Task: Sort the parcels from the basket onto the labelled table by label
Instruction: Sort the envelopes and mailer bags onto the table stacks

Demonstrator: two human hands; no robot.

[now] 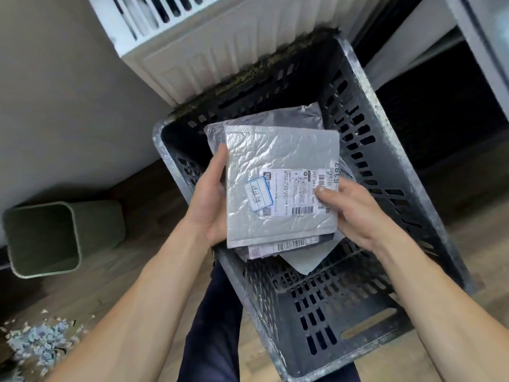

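Right now two hands are holding one silver parcel (275, 155) above the one grey basket (385, 128). The left hand (209, 199) is gripping its left edge with the thumb on top. The right hand (349, 213) is pinching its right edge, on the shipping label (297, 194). At least three more parcels (292, 117) are showing beneath it. One green bin (41, 241) is standing on the floor, left.

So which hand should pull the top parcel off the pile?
Probably the right hand: its thumb pinches the top parcel at its edge, while the left hand grips the pile by its side.
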